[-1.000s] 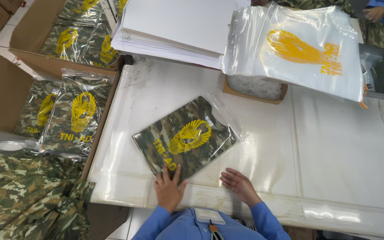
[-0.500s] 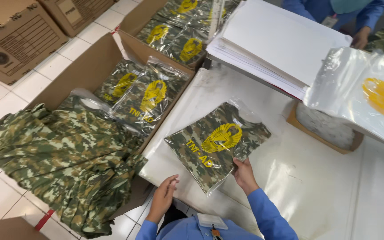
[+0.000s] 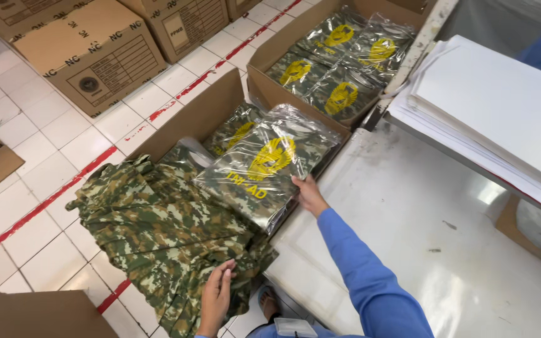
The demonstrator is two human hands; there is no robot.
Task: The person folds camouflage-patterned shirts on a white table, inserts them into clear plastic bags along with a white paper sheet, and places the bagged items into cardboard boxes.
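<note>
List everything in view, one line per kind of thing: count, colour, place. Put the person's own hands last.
bagged camouflage garment: one, green camouflage with yellow print in clear plastic, over the near open box.
open cardboard boxes: two, brown, beside the table, holding more bagged garments.
loose camouflage garments: a pile, green, low by the near box.
closed cardboard boxes: several, brown, on the tiled floor.
white sheets: a stack, white, at the table's far side.
table: one, whitish, right.
left hand: on the loose pile.
right hand: gripping the bagged garment's edge.

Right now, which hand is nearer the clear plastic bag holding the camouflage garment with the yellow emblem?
Right hand grips the bag's edge; left hand rests on the loose camouflage pile below.
</note>
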